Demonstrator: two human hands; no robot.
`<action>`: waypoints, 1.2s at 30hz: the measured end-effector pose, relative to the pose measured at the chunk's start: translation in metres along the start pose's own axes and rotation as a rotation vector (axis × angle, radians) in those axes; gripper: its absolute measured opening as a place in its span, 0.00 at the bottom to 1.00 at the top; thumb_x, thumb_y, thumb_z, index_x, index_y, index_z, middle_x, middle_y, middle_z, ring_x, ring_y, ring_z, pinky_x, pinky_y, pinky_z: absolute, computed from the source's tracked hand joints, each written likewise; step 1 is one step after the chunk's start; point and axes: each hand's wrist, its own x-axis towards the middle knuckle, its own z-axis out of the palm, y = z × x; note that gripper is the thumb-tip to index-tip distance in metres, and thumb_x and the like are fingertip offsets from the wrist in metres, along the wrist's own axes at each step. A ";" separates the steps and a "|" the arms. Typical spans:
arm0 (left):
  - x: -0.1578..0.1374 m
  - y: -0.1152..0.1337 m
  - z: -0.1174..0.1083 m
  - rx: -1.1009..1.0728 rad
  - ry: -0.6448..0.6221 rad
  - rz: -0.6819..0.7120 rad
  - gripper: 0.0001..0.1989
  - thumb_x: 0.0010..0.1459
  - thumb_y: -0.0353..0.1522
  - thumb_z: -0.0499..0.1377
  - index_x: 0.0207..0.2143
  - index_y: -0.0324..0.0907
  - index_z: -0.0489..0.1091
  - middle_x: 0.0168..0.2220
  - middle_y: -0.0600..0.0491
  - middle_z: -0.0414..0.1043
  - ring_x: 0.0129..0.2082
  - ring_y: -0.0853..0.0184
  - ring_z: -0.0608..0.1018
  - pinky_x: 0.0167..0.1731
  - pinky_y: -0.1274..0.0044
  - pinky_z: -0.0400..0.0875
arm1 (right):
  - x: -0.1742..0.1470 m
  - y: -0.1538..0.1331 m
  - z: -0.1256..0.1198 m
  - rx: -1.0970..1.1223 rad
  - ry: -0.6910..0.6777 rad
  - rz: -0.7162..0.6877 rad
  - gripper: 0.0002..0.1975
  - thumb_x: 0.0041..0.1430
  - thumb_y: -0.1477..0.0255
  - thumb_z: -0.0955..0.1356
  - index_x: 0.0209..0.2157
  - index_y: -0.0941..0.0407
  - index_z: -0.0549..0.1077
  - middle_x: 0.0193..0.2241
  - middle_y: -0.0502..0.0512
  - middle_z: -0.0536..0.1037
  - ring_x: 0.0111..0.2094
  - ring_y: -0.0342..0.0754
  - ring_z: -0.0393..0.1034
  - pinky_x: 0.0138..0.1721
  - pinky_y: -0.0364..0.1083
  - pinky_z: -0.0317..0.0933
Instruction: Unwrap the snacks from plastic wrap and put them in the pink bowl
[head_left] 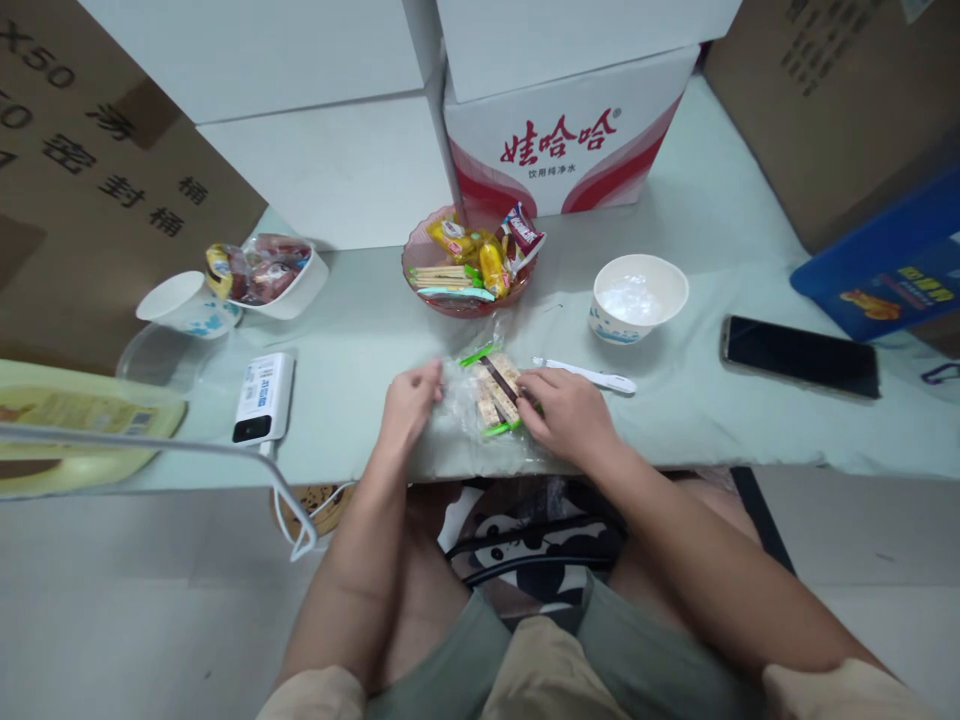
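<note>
A clear plastic bag [466, 398] lies near the front edge of the table. In it, or on top of it, are small packs of biscuits [496, 385] with green ends and a dark brown strip. My left hand [411, 400] is closed at the bag's left side, thumb and fingers together against the film and a little blurred. From the right, my right hand [566, 412] curls its fingers over the edge of the packs. Just beyond that hand lies a white-handled knife [592, 376], apart from it.
Behind stands a pink bowl [457, 308] of packaged snacks. Right of it are a paper bowl [636, 300] holding clear plastic and a phone [799, 357]. At left are a power bank [264, 398], a paper cup [187, 305] and a white container [296, 285]. Boxes [570, 150] line the back.
</note>
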 end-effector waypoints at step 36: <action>-0.010 0.006 0.025 -0.580 -0.005 -0.102 0.31 0.34 0.43 0.74 0.40 0.44 0.67 0.47 0.49 0.73 0.50 0.58 0.78 0.49 0.70 0.74 | -0.001 -0.005 0.029 0.042 -0.013 -0.081 0.36 0.59 0.61 0.70 0.64 0.65 0.64 0.66 0.74 0.63 0.67 0.66 0.56 0.66 0.63 0.53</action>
